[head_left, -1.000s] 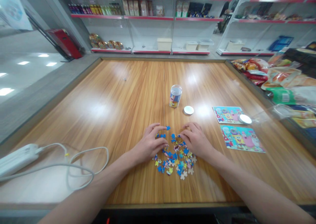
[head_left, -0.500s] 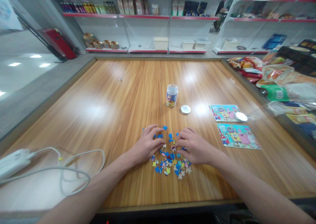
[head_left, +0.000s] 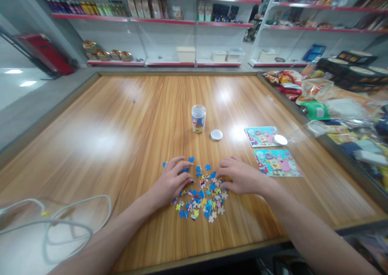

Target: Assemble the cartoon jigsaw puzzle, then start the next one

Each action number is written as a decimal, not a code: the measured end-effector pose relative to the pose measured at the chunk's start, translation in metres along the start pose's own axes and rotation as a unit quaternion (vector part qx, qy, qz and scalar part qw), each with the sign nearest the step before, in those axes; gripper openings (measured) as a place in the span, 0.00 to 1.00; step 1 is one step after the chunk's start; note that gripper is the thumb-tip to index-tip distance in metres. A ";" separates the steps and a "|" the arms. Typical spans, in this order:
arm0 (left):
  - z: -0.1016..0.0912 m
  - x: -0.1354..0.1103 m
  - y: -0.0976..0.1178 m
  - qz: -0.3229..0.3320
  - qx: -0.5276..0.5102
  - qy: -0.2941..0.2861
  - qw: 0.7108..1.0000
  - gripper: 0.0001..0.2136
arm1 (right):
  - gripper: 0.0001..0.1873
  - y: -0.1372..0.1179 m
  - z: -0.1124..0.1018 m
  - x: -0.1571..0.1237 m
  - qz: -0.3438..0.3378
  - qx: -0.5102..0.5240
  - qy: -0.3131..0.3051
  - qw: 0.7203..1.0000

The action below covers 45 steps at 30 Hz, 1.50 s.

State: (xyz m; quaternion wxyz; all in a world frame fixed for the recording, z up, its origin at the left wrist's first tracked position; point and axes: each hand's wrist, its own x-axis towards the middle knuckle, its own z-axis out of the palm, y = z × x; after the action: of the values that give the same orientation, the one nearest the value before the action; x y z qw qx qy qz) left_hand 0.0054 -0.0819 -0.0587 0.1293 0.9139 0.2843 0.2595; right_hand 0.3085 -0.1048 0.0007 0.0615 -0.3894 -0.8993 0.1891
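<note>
Here on the surface [head_left: 151, 121], your puzzle pieces [head_left: 201, 194] lie loose, none visibly joined. Your left hand [head_left: 170, 183] and right hand [head_left: 241, 175] curl over them; whether either grip pinches one, I can't tell. Beyond, a white lid [head_left: 216, 135] sits off the upright canister [head_left: 198, 123].

We seem to be in a shop. Across the top we see red-edged shelves [head_left: 163, 22] with bottles [head_left: 87, 8] and cartons [head_left: 146, 8], and at right, piled packets [head_left: 315, 88].
</note>
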 end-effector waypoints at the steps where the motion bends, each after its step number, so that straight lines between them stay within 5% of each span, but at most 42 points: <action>1: 0.002 0.000 0.000 -0.002 0.001 0.005 1.000 0.06 | 0.08 -0.001 0.001 0.001 -0.002 -0.002 0.002 1.000; 9: -0.003 0.001 0.007 0.005 0.004 -0.021 1.000 0.12 | 0.12 -0.004 0.004 0.003 -0.022 -0.009 0.006 1.000; 16: -0.008 0.005 0.027 0.128 -0.015 -0.162 0.978 0.21 | 0.10 -0.002 0.011 0.006 -0.055 -0.001 0.015 0.998; 22: -0.002 -0.001 0.017 0.110 -0.021 -0.152 0.982 0.18 | 0.14 -0.003 0.013 0.011 -0.043 -0.015 0.033 0.998; 34: -0.008 -0.001 0.014 0.100 -0.044 -0.124 0.986 0.15 | 0.17 0.016 0.032 0.018 0.220 0.011 0.181 0.959; 45: -0.010 0.001 0.014 0.096 -0.043 -0.117 0.988 0.16 | 0.19 0.022 0.030 0.019 0.254 0.043 0.187 0.948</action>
State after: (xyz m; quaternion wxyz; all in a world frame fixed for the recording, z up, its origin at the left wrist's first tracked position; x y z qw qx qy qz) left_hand 0.0063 -0.0917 -0.0446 0.1756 0.9545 0.1667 0.1742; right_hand 0.3028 -0.0866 -0.0366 0.1953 -0.6303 -0.7340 0.1610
